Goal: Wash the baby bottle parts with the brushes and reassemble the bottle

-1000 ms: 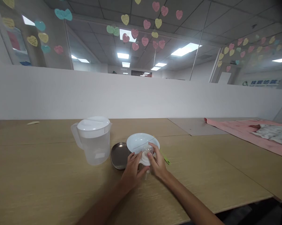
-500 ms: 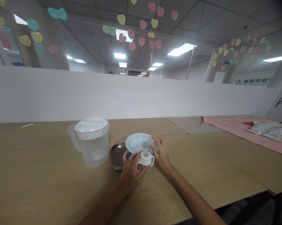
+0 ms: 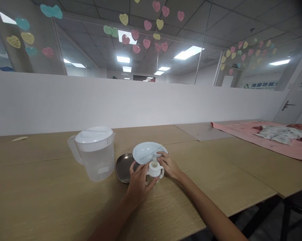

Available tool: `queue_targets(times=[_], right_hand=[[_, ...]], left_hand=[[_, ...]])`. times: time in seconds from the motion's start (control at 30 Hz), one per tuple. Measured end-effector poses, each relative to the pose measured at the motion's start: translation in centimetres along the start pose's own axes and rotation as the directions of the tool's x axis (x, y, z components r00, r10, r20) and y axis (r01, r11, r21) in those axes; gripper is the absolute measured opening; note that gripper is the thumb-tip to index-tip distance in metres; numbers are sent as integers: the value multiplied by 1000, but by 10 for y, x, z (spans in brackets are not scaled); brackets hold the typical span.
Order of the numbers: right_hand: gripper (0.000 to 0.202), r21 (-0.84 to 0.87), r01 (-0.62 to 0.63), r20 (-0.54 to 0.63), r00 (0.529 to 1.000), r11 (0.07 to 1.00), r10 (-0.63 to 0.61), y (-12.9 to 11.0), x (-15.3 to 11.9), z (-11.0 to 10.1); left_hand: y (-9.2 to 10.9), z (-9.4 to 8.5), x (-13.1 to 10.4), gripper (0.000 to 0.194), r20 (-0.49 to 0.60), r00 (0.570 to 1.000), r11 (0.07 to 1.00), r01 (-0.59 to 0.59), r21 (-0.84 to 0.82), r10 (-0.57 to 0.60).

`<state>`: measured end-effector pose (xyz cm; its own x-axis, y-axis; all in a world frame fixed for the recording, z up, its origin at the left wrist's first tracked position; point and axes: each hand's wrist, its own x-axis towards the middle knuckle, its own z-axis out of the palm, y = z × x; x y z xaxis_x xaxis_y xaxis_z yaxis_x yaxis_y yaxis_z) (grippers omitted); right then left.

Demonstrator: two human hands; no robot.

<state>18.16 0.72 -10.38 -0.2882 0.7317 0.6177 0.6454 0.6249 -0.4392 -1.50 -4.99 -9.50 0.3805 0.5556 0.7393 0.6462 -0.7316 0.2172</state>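
A baby bottle (image 3: 154, 171) with a white collar, side handles and a clear nipple stands upright on the table. My left hand (image 3: 138, 180) is closed round its left side, thumb in front and fingers behind. Fingers apart, my right hand (image 3: 170, 166) reaches in from the right beside the nipple; whether the fingertips touch it I cannot make out. Directly behind the bottle is a white bowl (image 3: 143, 150) with a thin straight line across it, perhaps a stick. A metal tray (image 3: 123, 165) lies left of the bowl, partly covered by my left hand.
A lidded clear plastic pitcher (image 3: 98, 160) stands left of the tray. At the far right, a pink mat (image 3: 226, 129) bears a doll-like figure in patterned clothes (image 3: 276, 133). A white partition (image 3: 140, 103) with glass above runs behind the table (image 3: 65, 197).
My right hand has moved left and in toward the nipple, its fingers coming closer together. My left hand keeps its hold on the bottle. The view has turned slightly right.
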Motion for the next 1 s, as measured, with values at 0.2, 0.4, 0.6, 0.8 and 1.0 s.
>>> queue_targets(times=[0.2, 0.4, 0.6, 0.8, 1.0], right_hand=[[41, -86, 114, -170, 977, 990, -128, -12, -1, -6], [37, 53, 166, -188, 970, 985, -153, -49, -6, 3], [28, 67, 169, -145, 977, 983, -158, -57, -12, 4], [45, 192, 213, -132, 973, 958, -190, -38, -12, 0], [45, 181, 87, -320, 947, 980, -25, -12, -8, -3]], left_hand=[[-2, 5, 0, 42, -20, 1000, 1000, -5, 8, 5], [-7, 9, -3, 44, -3, 1000, 998, -5, -59, 5], [-8, 8, -6, 53, -7, 1000, 990, 17, -139, -18], [-9, 11, -7, 59, 30, 999, 991, 25, -133, -21], [-9, 11, -5, 59, 15, 1000, 1000, 8, -30, -7]])
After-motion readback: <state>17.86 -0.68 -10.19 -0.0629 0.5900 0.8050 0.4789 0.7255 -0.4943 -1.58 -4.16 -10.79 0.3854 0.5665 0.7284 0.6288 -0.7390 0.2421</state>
